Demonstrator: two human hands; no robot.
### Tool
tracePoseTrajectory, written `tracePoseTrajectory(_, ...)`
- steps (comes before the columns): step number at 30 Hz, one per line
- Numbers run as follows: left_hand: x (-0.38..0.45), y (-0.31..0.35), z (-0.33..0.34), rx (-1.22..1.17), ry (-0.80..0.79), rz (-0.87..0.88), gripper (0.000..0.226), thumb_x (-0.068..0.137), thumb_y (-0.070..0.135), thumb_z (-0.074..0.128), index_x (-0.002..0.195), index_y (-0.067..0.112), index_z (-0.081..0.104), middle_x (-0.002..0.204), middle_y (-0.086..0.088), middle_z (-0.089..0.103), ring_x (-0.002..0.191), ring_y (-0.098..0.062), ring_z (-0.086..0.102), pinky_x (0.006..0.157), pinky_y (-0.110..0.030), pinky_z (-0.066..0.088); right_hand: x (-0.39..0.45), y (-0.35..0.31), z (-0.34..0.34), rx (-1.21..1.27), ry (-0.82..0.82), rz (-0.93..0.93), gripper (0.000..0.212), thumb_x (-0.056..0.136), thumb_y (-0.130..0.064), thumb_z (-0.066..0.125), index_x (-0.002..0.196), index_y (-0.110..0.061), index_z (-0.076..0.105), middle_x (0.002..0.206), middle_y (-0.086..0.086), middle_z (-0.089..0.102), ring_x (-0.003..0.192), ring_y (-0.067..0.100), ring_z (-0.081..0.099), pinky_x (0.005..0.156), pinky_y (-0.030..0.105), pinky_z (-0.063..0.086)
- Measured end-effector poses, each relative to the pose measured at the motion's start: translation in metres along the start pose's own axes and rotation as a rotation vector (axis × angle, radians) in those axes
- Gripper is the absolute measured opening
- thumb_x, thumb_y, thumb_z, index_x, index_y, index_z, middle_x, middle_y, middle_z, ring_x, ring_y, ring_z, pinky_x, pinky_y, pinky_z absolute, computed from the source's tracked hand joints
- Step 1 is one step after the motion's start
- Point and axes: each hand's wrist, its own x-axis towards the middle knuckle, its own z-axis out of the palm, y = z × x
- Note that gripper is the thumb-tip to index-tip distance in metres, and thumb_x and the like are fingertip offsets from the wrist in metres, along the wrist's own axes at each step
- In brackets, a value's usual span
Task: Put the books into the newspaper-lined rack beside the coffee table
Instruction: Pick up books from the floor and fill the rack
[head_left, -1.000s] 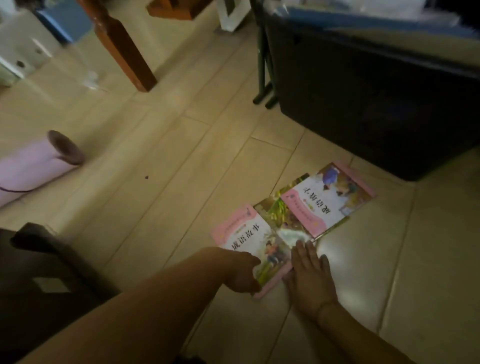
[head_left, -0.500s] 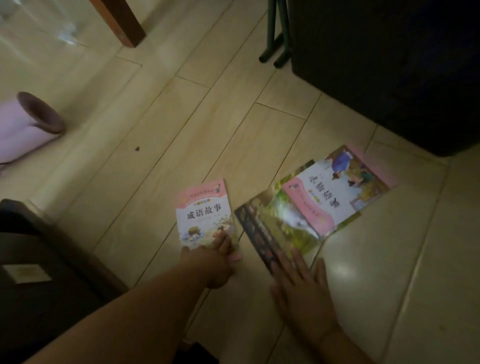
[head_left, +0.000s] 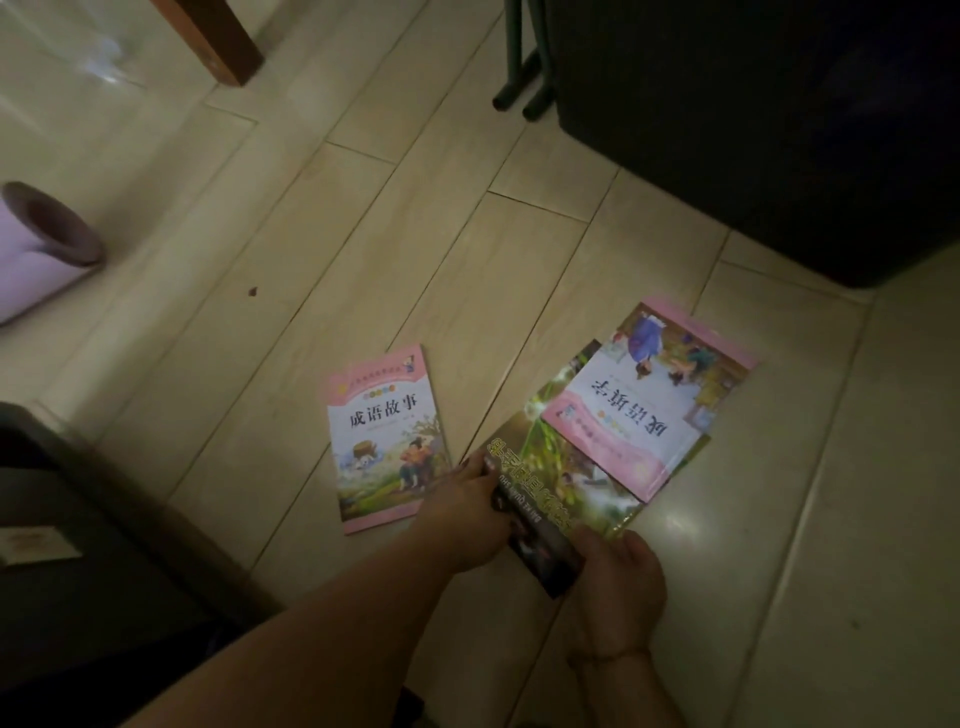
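Dim home living room: tiled floor (head_left: 395, 218), wooden furniture leg (head_left: 218, 36), children's books (head_left: 387, 436).

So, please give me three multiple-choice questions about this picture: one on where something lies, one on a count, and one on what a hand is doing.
1. Where does the pink book with the upside-down title lie?
A. On the green-covered book
B. Under the chair
C. In the left hand

2. How many books are in view on the floor?
A. One
B. Three
C. Five

3. What is the right hand doing?
A. Hanging idle
B. Pressing flat on the floor
C. Gripping the near end of the green-covered book

Answers:
1 A: it overlaps that book's far part.
2 B: two pink ones, one alone, and a green one.
3 C: its fingers curl over that book's edge, with the left hand at the book's left edge.
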Motion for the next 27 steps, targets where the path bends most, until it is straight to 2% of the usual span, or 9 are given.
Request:
tracePoseTrajectory(3, -0.003, 0.0, -0.01, 0.026, -0.102, 0.015, 0.046, 0.096, 0.03, 0.049, 0.141, 0.019, 0.048, 0.155, -0.006, 0.029, 0.134, -0.03, 0.039, 0.112, -0.043, 0.034, 0.006, -0.008, 0.002, 0.047, -0.147, 0.093, 0.02, 0.088, -0.019, 0.068, 0.098, -0.002, 0.071, 0.091, 0.015, 0.066, 0.066, 0.015, 0.053, 0.043, 0.01, 0.038)
tracePoseTrajectory(7, -0.025, -0.001, -0.024, -0.183, -0.064, -0.094, 0.062, 0.093, 0.038, 0.059, 0.148, 0.02, 0.037, 0.152, -0.009, 0.033, 0.139, -0.032, 0.035, 0.114, -0.046, 0.034, -0.013, -0.017, 0.01, 0.211, -0.364, 0.24, 0.015, 0.091, -0.019, 0.064, 0.098, -0.007, 0.069, 0.096, 0.011, 0.068, 0.07, 0.016, 0.06, 0.052, 0.02, 0.045)
tracePoseTrajectory(10, -0.046, 0.015, -0.046, -0.761, 0.154, -0.375, 0.054, 0.08, 0.04, 0.073, 0.122, 0.009, 0.057, 0.13, -0.017, 0.059, 0.116, -0.031, 0.058, 0.098, -0.042, 0.049, -0.043, -0.027, 0.012, 0.328, -0.586, 0.41, 0.015, 0.093, -0.024, 0.06, 0.096, -0.012, 0.069, 0.098, 0.01, 0.07, 0.082, 0.024, 0.065, 0.064, 0.033, 0.049)
tracePoseTrajectory(13, -0.08, 0.042, -0.076, -1.132, 0.237, -0.484, 0.008, 0.095, 0.008, 0.055, 0.097, 0.004, 0.061, 0.101, -0.018, 0.07, 0.084, -0.031, 0.068, 0.072, -0.038, 0.058, -0.08, -0.042, 0.006, 0.433, -0.781, 0.499, 0.022, 0.095, -0.027, 0.055, 0.091, -0.011, 0.07, 0.088, 0.008, 0.074, 0.083, 0.022, 0.064, 0.068, 0.035, 0.047)
tracePoseTrajectory(17, -0.146, 0.062, -0.122, -1.055, 0.325, -0.402, 0.018, 0.099, 0.0, 0.045, 0.092, 0.005, 0.061, 0.085, -0.012, 0.068, 0.066, -0.025, 0.065, 0.052, -0.032, 0.052, -0.11, -0.061, -0.018, 0.582, -0.804, 0.534, 0.018, 0.09, -0.021, 0.063, 0.105, -0.012, 0.066, 0.083, 0.008, 0.072, 0.081, 0.019, 0.061, 0.065, 0.029, 0.052)
tracePoseTrajectory(19, -0.187, 0.064, -0.147, -0.994, 0.324, -0.374, 0.018, 0.098, -0.002, 0.046, 0.098, 0.004, 0.063, 0.089, -0.012, 0.069, 0.07, -0.024, 0.066, 0.052, -0.032, 0.054, -0.111, -0.067, -0.035, 0.61, -0.797, 0.487, 0.056, 0.068, -0.017, 0.084, 0.12, -0.009, 0.063, 0.102, 0.011, 0.071, 0.09, 0.023, 0.065, 0.069, 0.029, 0.058)
tracePoseTrajectory(21, -0.234, 0.063, -0.175, -0.882, 0.322, -0.314, 0.017, 0.097, 0.0, 0.049, 0.107, 0.003, 0.063, 0.099, -0.015, 0.071, 0.086, -0.028, 0.069, 0.07, -0.042, 0.061, -0.114, -0.083, -0.058, 0.591, -0.877, 0.42, 0.081, 0.041, -0.012, 0.095, 0.117, -0.005, 0.068, 0.115, 0.016, 0.068, 0.092, 0.029, 0.07, 0.073, 0.039, 0.06)
tracePoseTrajectory(23, -0.288, 0.06, -0.202, -0.751, 0.338, -0.248, 0.014, 0.096, 0.005, 0.055, 0.107, 0.007, 0.064, 0.104, -0.014, 0.071, 0.096, -0.029, 0.069, 0.085, -0.048, 0.058, -0.132, -0.109, -0.077, 0.5, -0.95, 0.31, 0.077, 0.041, -0.015, 0.094, 0.114, -0.006, 0.071, 0.116, 0.017, 0.068, 0.09, 0.031, 0.071, 0.068, 0.045, 0.06)
tracePoseTrajectory(27, -0.409, 0.069, -0.251, -0.567, 0.332, -0.105, 0.007, 0.095, 0.011, 0.06, 0.096, 0.017, 0.063, 0.098, -0.004, 0.07, 0.09, -0.017, 0.067, 0.076, -0.033, 0.058, -0.207, -0.175, -0.108, 0.233, -1.097, 0.024, 0.057, 0.071, -0.028, 0.068, 0.125, -0.012, 0.061, 0.1, 0.011, 0.07, 0.085, 0.031, 0.065, 0.071, 0.04, 0.049)
